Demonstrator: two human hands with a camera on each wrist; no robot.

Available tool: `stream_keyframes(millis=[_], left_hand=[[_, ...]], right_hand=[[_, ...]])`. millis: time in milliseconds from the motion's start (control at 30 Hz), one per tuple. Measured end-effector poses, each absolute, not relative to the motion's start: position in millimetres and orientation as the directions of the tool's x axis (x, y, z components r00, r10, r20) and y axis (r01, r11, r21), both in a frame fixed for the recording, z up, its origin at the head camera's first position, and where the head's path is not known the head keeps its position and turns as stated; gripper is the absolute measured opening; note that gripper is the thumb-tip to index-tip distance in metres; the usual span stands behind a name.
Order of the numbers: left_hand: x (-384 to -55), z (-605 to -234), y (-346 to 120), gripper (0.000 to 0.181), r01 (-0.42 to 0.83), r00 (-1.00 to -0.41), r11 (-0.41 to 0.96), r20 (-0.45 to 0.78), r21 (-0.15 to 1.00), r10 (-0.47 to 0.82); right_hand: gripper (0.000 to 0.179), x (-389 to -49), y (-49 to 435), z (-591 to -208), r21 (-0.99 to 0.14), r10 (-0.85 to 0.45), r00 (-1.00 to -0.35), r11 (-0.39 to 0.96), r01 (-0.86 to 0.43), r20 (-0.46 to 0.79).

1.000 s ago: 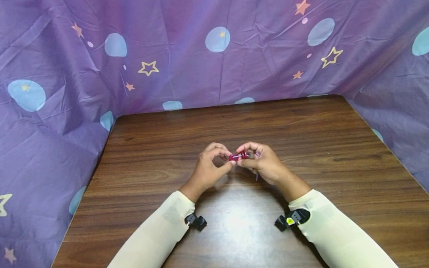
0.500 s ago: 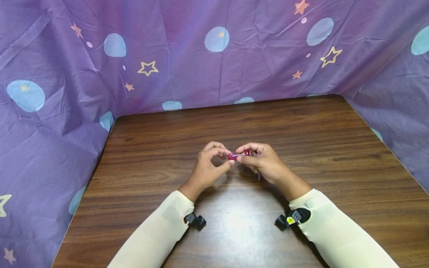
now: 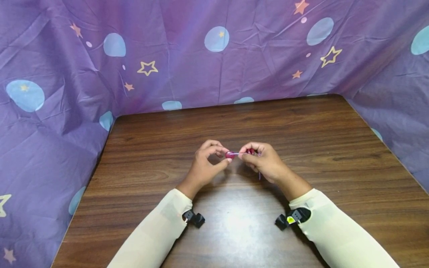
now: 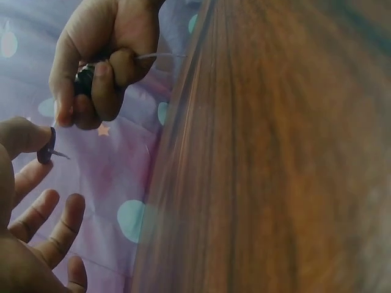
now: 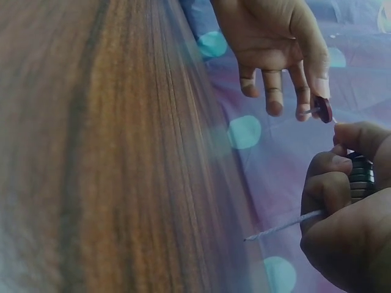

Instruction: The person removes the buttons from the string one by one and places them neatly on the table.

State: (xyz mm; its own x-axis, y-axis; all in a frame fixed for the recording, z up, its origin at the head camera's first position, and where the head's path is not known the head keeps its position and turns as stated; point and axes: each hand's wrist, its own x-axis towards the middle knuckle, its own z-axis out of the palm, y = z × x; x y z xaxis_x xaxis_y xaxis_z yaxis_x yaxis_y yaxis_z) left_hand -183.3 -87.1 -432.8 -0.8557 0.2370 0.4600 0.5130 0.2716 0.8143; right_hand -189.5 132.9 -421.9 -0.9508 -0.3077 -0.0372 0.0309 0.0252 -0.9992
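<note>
Pale cream sleeves (image 3: 338, 227), snug, reaching wrists. Small blocky black device (image 3: 199, 220) at left cuff; matching black unit (image 3: 282, 222) at right, bright yellow-green patch (image 3: 291, 220) on it.

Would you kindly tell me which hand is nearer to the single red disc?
Left: the left hand pinches the red disc; the right hand is apart from it, pinching the string.

Tabletop (image 3: 167, 130): wood-grain, smooth, glossy
Backdrop (image 3: 187, 67): creased cloth, faint sheen
Sleeves (image 3: 152, 229): matt cloth
Wrist cameras (image 3: 198, 220): plastic-looking
Cord (image 5: 284, 226): twisted fibre, matt
Red disc (image 5: 325, 110): smooth, plastic-looking
Disc stack (image 5: 361, 178): slightly glossy
</note>
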Motion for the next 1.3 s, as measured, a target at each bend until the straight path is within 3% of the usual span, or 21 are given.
stream_keyframes(millis=[267, 833, 1300], left_hand=[[-173, -407, -90, 0.022, 0.512, -0.857, 0.241, 0.469, 0.825, 0.214], [-200, -438, -109, 0.023, 0.518, -0.855, 0.267, 0.490, 0.813, 0.168], [-224, -461, -125, 0.023, 0.415, -0.909, 0.336, 0.400, 0.845, 0.119]], right_hand=[[0.008, -190, 133, -422, -1.000, -0.285, -0.958, 0.011, 0.023, -0.025], [0.009, -190, 132, -420, -0.999, -0.274, -0.961, -0.002, 0.033, -0.031], [0.008, -191, 133, -422, -0.999, -0.279, -0.960, -0.015, 0.037, -0.032]])
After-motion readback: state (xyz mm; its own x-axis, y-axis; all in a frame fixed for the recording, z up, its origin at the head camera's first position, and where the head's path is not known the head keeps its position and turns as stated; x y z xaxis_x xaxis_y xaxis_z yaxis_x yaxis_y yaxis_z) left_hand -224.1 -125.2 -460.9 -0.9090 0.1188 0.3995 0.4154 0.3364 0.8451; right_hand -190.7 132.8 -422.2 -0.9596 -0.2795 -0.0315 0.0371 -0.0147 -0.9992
